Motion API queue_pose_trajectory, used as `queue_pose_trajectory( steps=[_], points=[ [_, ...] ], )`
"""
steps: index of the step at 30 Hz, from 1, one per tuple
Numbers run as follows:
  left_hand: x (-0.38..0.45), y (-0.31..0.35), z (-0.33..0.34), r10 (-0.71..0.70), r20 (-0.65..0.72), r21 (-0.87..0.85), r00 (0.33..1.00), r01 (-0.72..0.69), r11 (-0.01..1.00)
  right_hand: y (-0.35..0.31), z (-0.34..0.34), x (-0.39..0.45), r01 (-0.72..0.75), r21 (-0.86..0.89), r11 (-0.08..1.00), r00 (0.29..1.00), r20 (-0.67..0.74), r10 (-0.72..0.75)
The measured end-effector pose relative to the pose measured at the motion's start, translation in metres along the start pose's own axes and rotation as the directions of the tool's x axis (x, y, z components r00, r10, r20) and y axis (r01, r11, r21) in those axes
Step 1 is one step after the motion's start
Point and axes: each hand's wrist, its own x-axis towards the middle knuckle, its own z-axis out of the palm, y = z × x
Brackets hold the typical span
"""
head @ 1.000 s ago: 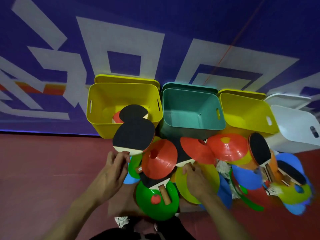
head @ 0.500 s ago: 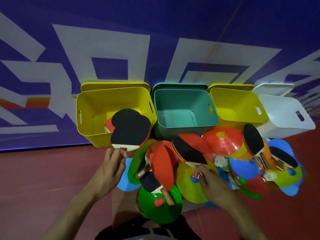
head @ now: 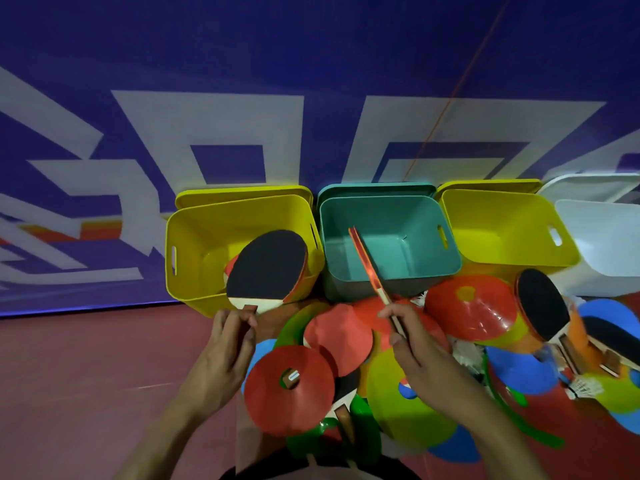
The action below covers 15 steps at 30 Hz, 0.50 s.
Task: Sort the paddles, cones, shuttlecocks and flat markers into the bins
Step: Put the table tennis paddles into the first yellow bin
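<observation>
Head view: everything is seen from above, looking down at both hands.
Near pile: a red cone (head: 290, 389) with a hole in the middle is seen lowest, lying on a green cone (head: 360, 434) and next to a yellow-green cone (head: 408, 410).
Left hand: the left hand (head: 221, 355) is curled round the handle of a black paddle (head: 266, 268), and the handle is gripped tight.
Black paddle: its round part is held over the front edge of the left yellow bin (head: 194, 237), above another paddle already lying inside.
Right hand: the right hand (head: 415, 355) is pinched round the handle of a red paddle (head: 367, 268).
Red paddle: it is turned on its thin edge and is held pointing over the teal bin (head: 391, 244).
In the way: a flat red marker (head: 341, 337) and an orange cone (head: 471, 317) are piled just in front of the bins.
Right side pile: another paddle (head: 542, 310), blue markers (head: 519, 372) and a white shuttlecock (head: 585, 388) are heaped together.
Far row: a second yellow bin (head: 498, 230) and a white bin (head: 602, 244) are set side by side, touching.
Open room: bare red floor (head: 86, 375) is seen to the left.
Far edge: a blue wall (head: 311, 64) with white shapes is set right behind the bins.
</observation>
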Motion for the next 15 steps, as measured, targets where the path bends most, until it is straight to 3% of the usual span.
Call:
queue_pose_trajectory(
  steps=[4, 7, 15],
  points=[
    [0.021, -0.011, -0.046, -0.009, -0.055, 0.038, 0.998, 0.011, 0.999, -0.013, -0.002, 0.040, 0.133, -0.131, 0.982, 0.984, -0.103, -0.147],
    [0.042, -0.032, -0.081, -0.014, -0.047, 0.093, 0.999, 0.018, 0.996, -0.021, 0.007, 0.081, 0.114, -0.119, 0.986, 0.989, -0.085, -0.124],
    [0.117, -0.092, -0.103, -0.080, 0.291, 0.275, 0.953, -0.003, 0.961, -0.019, 0.047, 0.148, 0.126, -0.237, 0.963, 0.991, -0.002, -0.130]
  ],
)
